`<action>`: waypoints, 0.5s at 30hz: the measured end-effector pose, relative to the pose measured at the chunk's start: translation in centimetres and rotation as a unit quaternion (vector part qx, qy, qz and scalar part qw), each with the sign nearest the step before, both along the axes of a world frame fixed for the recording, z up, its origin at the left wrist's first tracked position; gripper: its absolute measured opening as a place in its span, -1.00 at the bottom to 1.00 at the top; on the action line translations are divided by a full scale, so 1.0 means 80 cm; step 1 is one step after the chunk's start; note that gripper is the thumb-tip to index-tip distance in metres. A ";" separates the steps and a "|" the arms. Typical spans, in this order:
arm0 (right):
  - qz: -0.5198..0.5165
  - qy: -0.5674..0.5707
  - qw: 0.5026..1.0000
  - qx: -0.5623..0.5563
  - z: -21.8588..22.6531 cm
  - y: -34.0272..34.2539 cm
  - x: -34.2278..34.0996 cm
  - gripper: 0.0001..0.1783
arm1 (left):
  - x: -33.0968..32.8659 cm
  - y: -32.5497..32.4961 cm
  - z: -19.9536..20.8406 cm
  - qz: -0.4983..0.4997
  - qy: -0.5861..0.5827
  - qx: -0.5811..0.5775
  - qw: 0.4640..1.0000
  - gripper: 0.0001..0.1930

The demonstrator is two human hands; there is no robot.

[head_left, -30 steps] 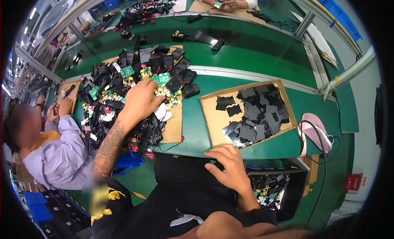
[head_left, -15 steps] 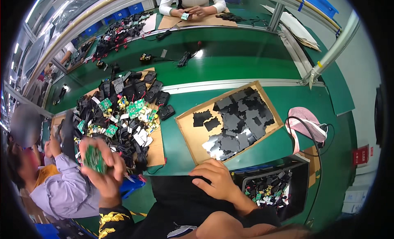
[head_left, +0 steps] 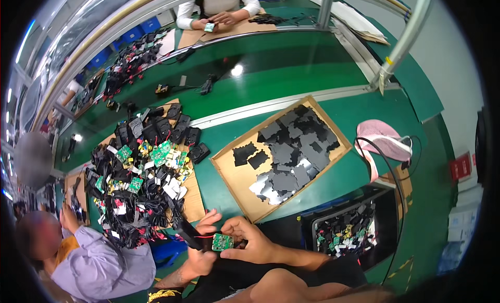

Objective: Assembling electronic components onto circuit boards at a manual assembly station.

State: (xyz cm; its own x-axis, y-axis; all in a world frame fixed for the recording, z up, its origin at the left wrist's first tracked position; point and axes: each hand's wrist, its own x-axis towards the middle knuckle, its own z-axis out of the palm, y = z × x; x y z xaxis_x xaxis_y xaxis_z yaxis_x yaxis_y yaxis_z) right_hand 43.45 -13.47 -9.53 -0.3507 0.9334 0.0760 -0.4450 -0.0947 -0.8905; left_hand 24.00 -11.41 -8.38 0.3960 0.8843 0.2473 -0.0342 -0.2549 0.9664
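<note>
At the near table edge, my right hand (head_left: 255, 243) pinches a small green circuit board (head_left: 223, 242) between thumb and curled fingers. Just left of it, my left hand (head_left: 199, 260) is closed around a black plastic housing (head_left: 186, 233). A short red wire (head_left: 205, 236) runs between the housing and the board. The left fingertips reach up behind the board, and part of the grip is hidden. Beside the left hand lies a heap of black housings, cables and green boards (head_left: 136, 185) on a cardboard sheet (head_left: 194, 201).
A shallow cardboard tray (head_left: 237, 201) holds many dark flat plates (head_left: 284, 156). To its right lie a pink mesh cap (head_left: 383, 139) and a black cable. A black bin (head_left: 383, 238) of parts stands lower right. One co-worker (head_left: 99, 251) sits at left, another (head_left: 219, 9) across the green table (head_left: 291, 68).
My left hand has come down and right, from holding up a green board to gripping a black housing. My right hand has left the tray's edge and now holds a board. The view has shifted.
</note>
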 end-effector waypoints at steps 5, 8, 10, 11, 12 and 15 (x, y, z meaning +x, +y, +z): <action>0.026 -0.178 0.982 0.055 0.027 0.005 0.030 -0.49 | -0.036 0.012 0.041 0.049 -0.079 -0.124 0.988 -0.01; -0.026 -0.251 0.942 0.220 0.038 0.005 0.040 -0.55 | -0.057 0.015 0.036 -0.045 -0.047 -0.254 0.965 -0.03; -0.020 -0.251 0.938 0.240 0.041 0.007 0.045 -0.55 | -0.063 0.016 0.042 -0.163 0.063 -0.296 0.939 -0.39; -0.008 -0.254 0.931 0.263 0.044 0.007 0.048 -0.55 | -0.071 0.020 0.038 -0.270 0.140 -0.271 0.913 -0.44; 0.015 -0.261 0.927 0.268 0.051 0.008 0.053 -0.54 | -0.079 0.025 0.034 -0.372 0.213 -0.240 0.871 -0.41; 0.081 -0.225 0.943 0.231 0.056 0.011 0.061 -0.54 | -0.071 0.002 0.041 -0.390 0.099 -0.369 0.838 -0.70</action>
State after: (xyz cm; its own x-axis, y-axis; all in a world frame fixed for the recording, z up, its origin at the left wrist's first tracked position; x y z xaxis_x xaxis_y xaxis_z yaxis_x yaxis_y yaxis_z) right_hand 48.31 -12.56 -5.02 -0.5795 0.7688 0.2703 -0.0243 0.3152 -0.9487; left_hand 18.31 -11.24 -5.14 0.8933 0.2199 -0.3920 0.2676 0.4405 0.8570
